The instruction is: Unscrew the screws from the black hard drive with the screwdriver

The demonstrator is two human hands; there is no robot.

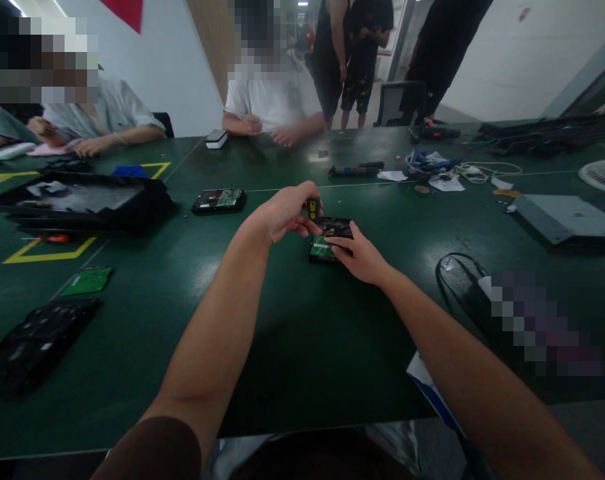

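A black hard drive (332, 230) with a green circuit board showing lies on the dark green table (292, 333), a little beyond the middle. My left hand (285, 213) is closed around a small yellow-and-black screwdriver (313, 208) held upright over the drive's far left corner. My right hand (361, 257) grips the drive's near right edge, fingers pressed on its top.
A second hard drive (219, 200) lies further left, a loose green board (88, 281) and black panels at left. A grey case (567, 219), cables and tools sit at right. Seated people (272, 100) work across the table; others stand behind.
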